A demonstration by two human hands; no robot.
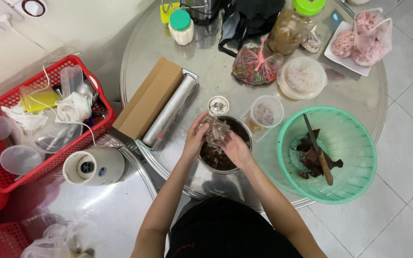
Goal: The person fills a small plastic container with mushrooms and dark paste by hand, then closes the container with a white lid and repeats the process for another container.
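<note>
Round glass table (pixel 359 95), green plastic colander (pixel 350 143) on its right holding dark pieces and a knife (pixel 317 148), steel bowl (pixel 225 145) at the near edge, left hand (pixel 194 139) and right hand (pixel 235 149) together gripping a clear plastic bag (pixel 216 130) just above the bowl.

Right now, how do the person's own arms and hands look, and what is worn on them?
Both forearms are bare: no sleeves, gloves, watch or bracelets visible. The left hand and right hand show no rings that I can tell. Dark black clothing covers the body below.
</note>
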